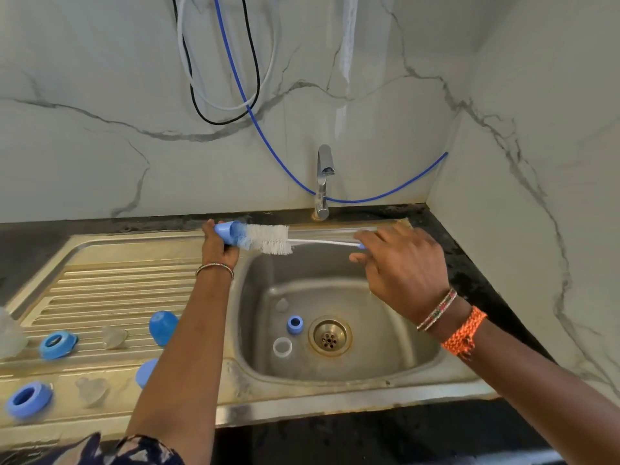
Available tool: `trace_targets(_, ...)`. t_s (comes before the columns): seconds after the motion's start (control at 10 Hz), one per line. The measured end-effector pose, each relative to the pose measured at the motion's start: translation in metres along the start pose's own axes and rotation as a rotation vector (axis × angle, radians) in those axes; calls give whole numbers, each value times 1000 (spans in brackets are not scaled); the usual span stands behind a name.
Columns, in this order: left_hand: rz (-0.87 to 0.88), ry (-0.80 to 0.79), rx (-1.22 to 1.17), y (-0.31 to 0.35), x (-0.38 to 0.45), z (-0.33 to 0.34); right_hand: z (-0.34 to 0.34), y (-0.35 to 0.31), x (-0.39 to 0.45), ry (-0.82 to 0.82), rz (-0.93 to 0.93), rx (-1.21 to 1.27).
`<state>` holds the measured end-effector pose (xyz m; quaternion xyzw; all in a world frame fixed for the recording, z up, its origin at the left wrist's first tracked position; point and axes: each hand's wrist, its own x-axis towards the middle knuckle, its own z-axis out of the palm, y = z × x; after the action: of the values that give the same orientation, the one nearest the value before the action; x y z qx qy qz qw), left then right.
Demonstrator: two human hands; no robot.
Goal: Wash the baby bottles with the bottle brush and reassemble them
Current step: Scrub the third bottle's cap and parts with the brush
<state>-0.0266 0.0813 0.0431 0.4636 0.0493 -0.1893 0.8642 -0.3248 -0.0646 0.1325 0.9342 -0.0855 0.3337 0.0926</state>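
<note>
No brand, label or writing can be read on anything here. A stainless steel sink [335,374] with a ribbed draining board [120,290] on its left is set into a dark stone table [476,263], in a corner of white marble-patterned wall tiles [100,146]. A chrome tap [322,182] stands behind the basin, and blue, black and white hoses [235,95] hang down the wall above it.

The left hand [218,245] reaches over the back edge of the sink, its grip curled round a blue bottle cap [227,231] held on its side with the open mouth facing right. The white bristle head of the bottle brush [271,239] lies level, its tip pushed into that cap. The right hand [399,260] holds the far end of the brush's thin handle — fingers bent over it, with a small blue handle tip showing just beside them.

In the basin, a small blue ring [295,324] and a clear ring [282,347] lie just left of the brass drain [330,335]. On the draining board lie two blue screw collars [57,344] [28,399], two more blue caps [163,327] [146,372] partly hidden by the left forearm, and clear teats [114,336] — blurred, so their detail cannot be told.
</note>
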Motion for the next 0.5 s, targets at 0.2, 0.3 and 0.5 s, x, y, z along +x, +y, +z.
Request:
trace_targets(0.2,11,-58,-99,2,-15,6,1,-1,-5,-3,-78,-76)
trace_targets(0.3,46,-74,-225,6,-27,9,-7,1,10,-471,366,527)
trace_targets(0.5,-17,-42,-64,6,-28,6,1,11,5,-1034,805,1213)
